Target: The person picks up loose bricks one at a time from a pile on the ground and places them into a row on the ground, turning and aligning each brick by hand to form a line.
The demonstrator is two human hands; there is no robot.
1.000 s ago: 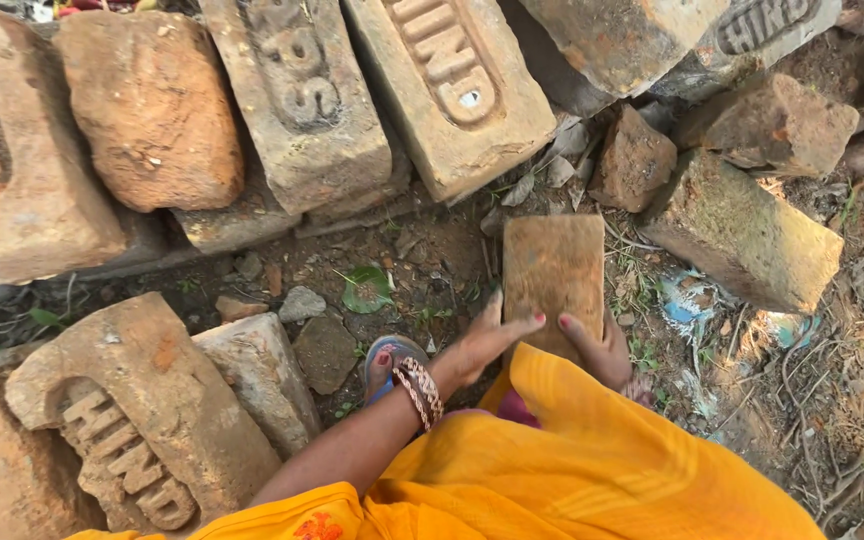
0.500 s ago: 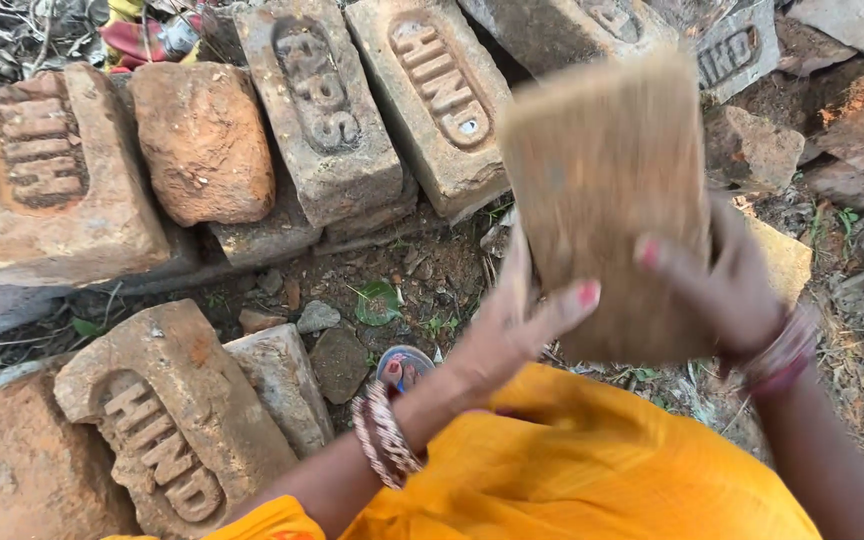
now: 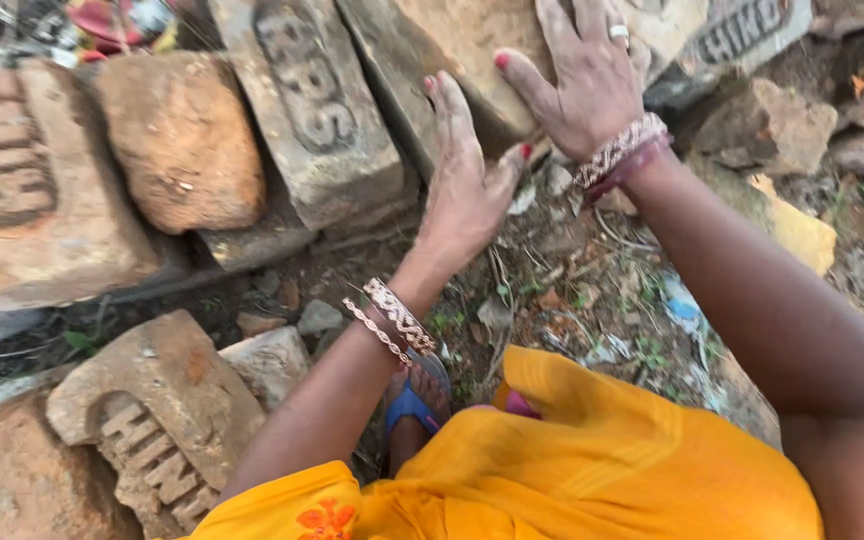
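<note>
Both hands rest on a tan brick [image 3: 472, 45] lying atop the row of bricks [image 3: 312, 110]. The right hand [image 3: 587, 75] lies flat on its top, fingers spread; the left hand [image 3: 464, 185] presses open against its near edge, thumb underneath.
</note>
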